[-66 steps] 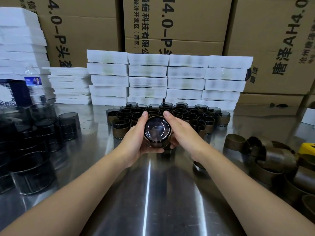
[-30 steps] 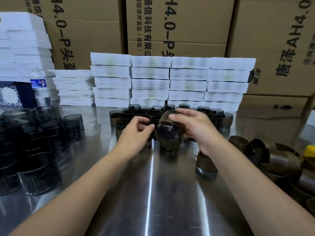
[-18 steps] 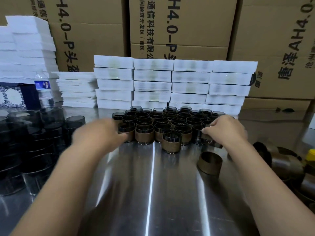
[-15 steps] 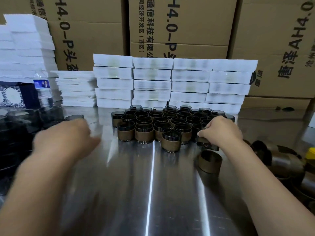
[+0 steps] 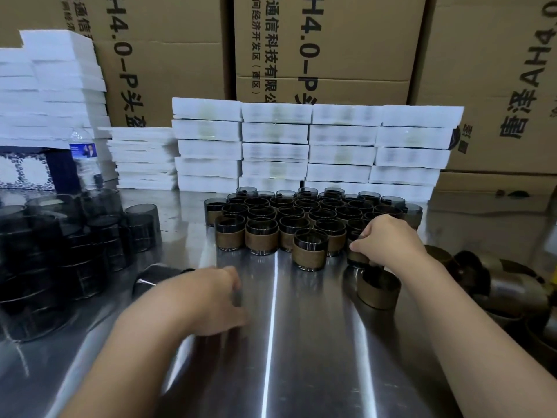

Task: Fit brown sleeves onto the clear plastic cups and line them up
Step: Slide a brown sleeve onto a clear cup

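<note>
A: Pos. of right hand [image 5: 388, 242]?
B: Forearm reaches fwd from lower right, wrist bent down, back of hand up. Thumb + curled fingers pinch the end cup [image 5: 357, 256] by its upper part, at right end of the front row. End cup upright; resting on the table [image 5: 286, 357] or just off it, can't tell.
A: And left hand [image 5: 211, 300]?
B: Low over table, left of ctr, back up, fingers bent downward. Motion-blurred, so the grip can't be told. A tipped cup [image 5: 153, 279] lies on its side just behind the wrist; touching or not, unclear.
A: Task items?
B: The sleeved cups [image 5: 301, 212] are packed in rows mid-table, all upright. One front cup [image 5: 310, 250], w/ sleeve on, stands just ahead of the front row. A loose sleeve [image 5: 378, 292] stands on its edge under the right wrist, near the end cup. The bare cups [image 5: 60, 251] are stacked at left; a sleeve pile [image 5: 512, 291] sits at the right edge.
A: Background?
B: The white trays [image 5: 301, 146] are stacked behind the cups, cartons [image 5: 331, 55] behind those, bottle [image 5: 86, 164] far left.
</note>
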The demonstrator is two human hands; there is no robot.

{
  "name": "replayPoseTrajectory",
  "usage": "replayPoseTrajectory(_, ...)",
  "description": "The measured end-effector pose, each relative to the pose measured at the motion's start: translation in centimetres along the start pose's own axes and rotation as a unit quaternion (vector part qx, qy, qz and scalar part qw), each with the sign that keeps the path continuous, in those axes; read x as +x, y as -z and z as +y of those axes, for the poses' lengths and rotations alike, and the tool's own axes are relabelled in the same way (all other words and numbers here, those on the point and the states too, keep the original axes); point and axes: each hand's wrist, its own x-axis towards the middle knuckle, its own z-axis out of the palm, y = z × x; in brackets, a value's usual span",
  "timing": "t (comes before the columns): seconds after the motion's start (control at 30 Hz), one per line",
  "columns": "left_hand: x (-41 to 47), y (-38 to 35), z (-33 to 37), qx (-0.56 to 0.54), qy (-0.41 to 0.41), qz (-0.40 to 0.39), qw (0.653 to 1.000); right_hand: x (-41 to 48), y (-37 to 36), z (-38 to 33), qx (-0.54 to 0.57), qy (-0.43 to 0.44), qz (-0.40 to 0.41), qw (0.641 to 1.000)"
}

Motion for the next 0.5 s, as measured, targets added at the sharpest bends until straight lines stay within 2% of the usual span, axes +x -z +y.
replayPoseTrajectory(0.1, 1.2, -0.7, 0.1, 0.016, -0.037, 0.051, 0.998, 0.1, -0.1, 0.0, 0.001, 0.003, -0.003, 1.0)
replayPoseTrajectory(0.2, 1.8, -0.2, -0.7, -0.036, -0.107, 0.097, 0.989, 0.2, -0.3, 0.0, -0.009, 0.013, -0.001, 1.0)
replayPoseTrajectory(0.27, 1.8, 0.4, -1.2, -0.042, -0.142, 0.16, 0.976, 0.3, -0.4, -0.1, -0.015, 0.017, -0.002, 1.0)
replayPoseTrajectory(0.33, 2.4, 0.5, -1.9, 0.019, -0.102, 0.243, 0.964, 0.2, -0.6, -0.1, -0.019, 0.02, -0.002, 1.0)
replayPoseTrajectory(0.37, 2.5, 0.4, -2.2, 0.034, -0.051, 0.249, 0.967, 0.2, -0.6, -0.1, -0.021, 0.02, -0.002, 1.0)
replayPoseTrajectory(0.43, 2.8, 0.2, -2.6, 0.001, 0.022, 0.195, 0.981, 0.2, -0.7, -0.2, -0.025, 0.019, -0.004, 1.0)
replayPoseTrajectory(0.5, 3.2, -0.1, -2.8, -0.017, 0.026, 0.145, 0.989, 0.2, -0.8, -0.2, -0.023, 0.019, -0.005, 1.0)
